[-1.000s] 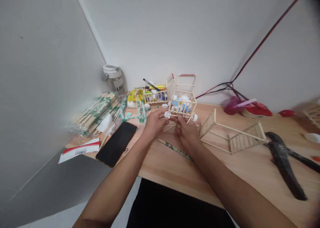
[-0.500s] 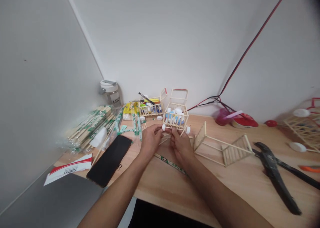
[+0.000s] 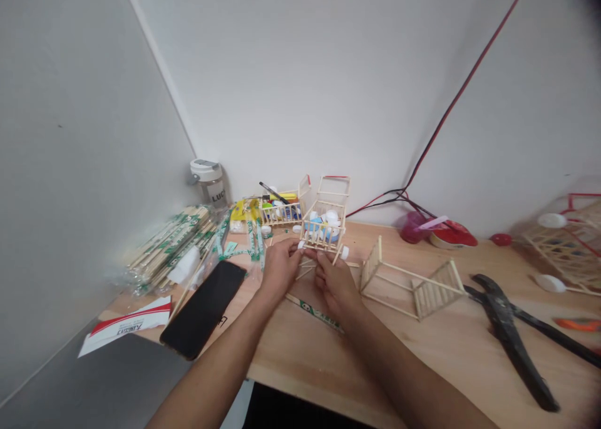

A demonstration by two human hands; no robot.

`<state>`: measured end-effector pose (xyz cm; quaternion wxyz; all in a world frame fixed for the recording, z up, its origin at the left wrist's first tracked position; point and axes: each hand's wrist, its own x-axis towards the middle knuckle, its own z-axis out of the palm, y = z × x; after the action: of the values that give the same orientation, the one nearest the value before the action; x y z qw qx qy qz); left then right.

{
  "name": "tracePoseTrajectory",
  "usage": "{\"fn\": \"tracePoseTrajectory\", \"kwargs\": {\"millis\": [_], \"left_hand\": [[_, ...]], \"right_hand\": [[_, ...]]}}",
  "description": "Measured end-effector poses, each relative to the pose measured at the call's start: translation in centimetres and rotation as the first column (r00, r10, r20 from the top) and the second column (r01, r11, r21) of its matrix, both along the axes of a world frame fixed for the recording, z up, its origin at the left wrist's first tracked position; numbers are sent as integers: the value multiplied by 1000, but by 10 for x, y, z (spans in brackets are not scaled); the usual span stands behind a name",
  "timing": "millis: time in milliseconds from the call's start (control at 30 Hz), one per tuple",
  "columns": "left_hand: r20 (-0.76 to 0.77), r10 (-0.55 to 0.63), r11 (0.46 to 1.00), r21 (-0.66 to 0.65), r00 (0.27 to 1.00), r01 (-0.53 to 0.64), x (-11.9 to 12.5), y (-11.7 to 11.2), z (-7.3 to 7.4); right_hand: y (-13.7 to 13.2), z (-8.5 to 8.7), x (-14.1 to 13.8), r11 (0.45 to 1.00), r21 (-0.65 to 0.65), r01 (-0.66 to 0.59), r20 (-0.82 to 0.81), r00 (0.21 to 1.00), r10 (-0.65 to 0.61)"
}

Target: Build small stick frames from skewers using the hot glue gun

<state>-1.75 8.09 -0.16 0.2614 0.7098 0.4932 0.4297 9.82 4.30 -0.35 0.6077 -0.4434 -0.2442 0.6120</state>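
Fingers of our left hand (image 3: 280, 267) and right hand (image 3: 334, 285) are curled and closed on the lower edge of the popsicle-stick cart (image 3: 323, 232), one hand at each side, with the two hands nearly touching under it. We can't see exactly which sticks each fingertip presses on; the hands hide that part. The cart is held just above the wooden table (image 3: 422, 360), tilted slightly. A white bottle cap (image 3: 345, 252) sits at its right lower corner, just beside our right hand, and a second white cap (image 3: 300, 245) is touching our left fingers at the other corner. White and blue caps (image 3: 325, 225) fill the cart, and a stick frame (image 3: 333, 194) rises at its back.

Behind and left of the cart is a smaller stick crib (image 3: 282, 213) holding colored items. Left of the cart lie a black phone (image 3: 203, 310) and bundled wooden sticks (image 3: 169, 250) in plastic, with a clear bottle (image 3: 210, 181) further back. A green-printed stick wrapper (image 3: 313, 313) lies below our hands. Right of the cart are a loose stick frame (image 3: 413, 285) and black-handled pliers (image 3: 504, 335).
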Motion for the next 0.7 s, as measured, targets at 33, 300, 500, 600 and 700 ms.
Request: {"fn": "tracePoseTrajectory", "kwargs": {"millis": [33,300,500,600,700], "left_hand": [[-9,11,1000,1,1000,-11,-1,2,-2],[-95,119,993,14,988,-118,-5,17,-12],[-174,144,989,44,974,-138,-5,18,-11],[-205,121,993,35,971,-116,-5,18,-9],[-235,89,996,26,968,-86,-3,17,-8]], "right_hand": [[-2,1,1,1000,-9,-15,-8,1000,15],[-13,6,4,987,-101,-122,-78,990,114],[-35,14,10,947,-79,-313,-29,950,311],[-51,9,21,903,-84,-421,186,884,429],[-62,3,33,883,-100,-459,328,823,465]]}}
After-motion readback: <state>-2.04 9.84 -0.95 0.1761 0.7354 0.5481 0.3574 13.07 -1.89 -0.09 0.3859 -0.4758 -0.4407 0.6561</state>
